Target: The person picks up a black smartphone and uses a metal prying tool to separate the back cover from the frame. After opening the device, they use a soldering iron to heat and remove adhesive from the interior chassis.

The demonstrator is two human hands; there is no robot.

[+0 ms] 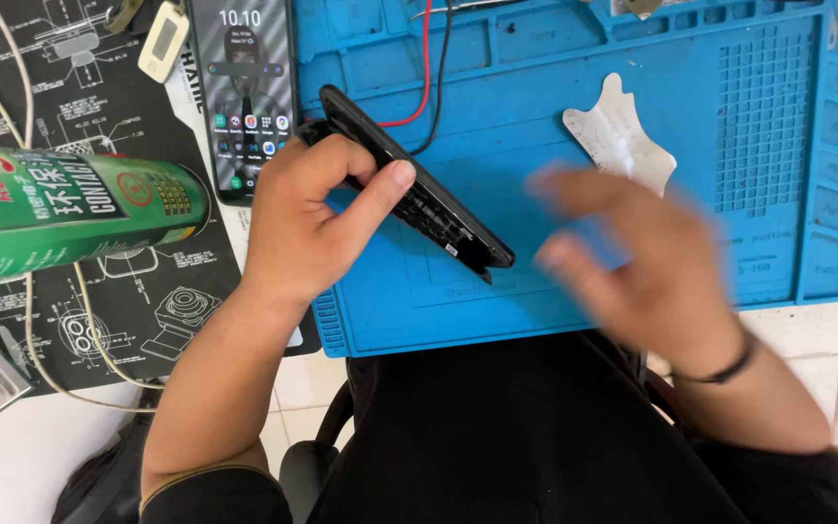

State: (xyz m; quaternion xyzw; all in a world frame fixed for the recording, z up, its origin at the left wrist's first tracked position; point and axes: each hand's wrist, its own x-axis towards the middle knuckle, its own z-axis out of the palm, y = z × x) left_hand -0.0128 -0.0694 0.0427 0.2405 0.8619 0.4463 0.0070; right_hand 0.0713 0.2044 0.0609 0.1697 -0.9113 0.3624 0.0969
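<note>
My left hand (314,218) grips a black smartphone (417,184), tilted on its edge above the blue silicone work mat (535,126). The thumb presses on the phone's upper side, and its open inner edge faces me. Blurred by motion, my right hand (632,257) hovers to the right of the phone with fingers spread, holding nothing. A thin white plastic opening tool (618,136) lies on the mat just beyond that hand.
A second phone (242,92) with a lit screen lies at the top left on a dark printed mat (80,126). A green spray can (60,209) lies on its side at left. Red and black wires (431,68) cross the blue mat's top. White cables (50,330) trail at left.
</note>
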